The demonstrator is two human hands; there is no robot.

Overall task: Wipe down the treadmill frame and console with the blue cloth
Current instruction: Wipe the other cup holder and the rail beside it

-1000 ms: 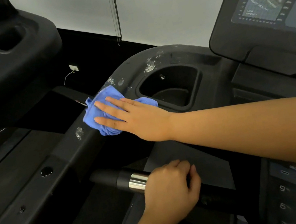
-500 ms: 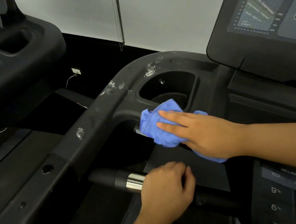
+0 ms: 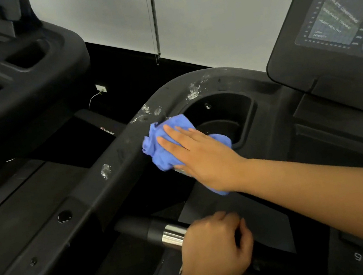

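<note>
Frame-wiping is under way: the right hand [image 3: 199, 155], fingers straight, presses the crumpled blue cloth [image 3: 161, 149] onto the black plastic treadmill frame rail [image 3: 86, 198] beside the recessed cup holder [image 3: 230, 111], the left hand [image 3: 216, 247] grips the black chrome-banded handlebar [image 3: 142, 228], and the white smears [image 3: 192, 93] above probably want the next pass.

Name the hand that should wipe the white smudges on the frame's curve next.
Right. The right hand presses the blue cloth flat on the frame, just below the white smudges; the left hand holds the handlebar, without a cloth.
</note>
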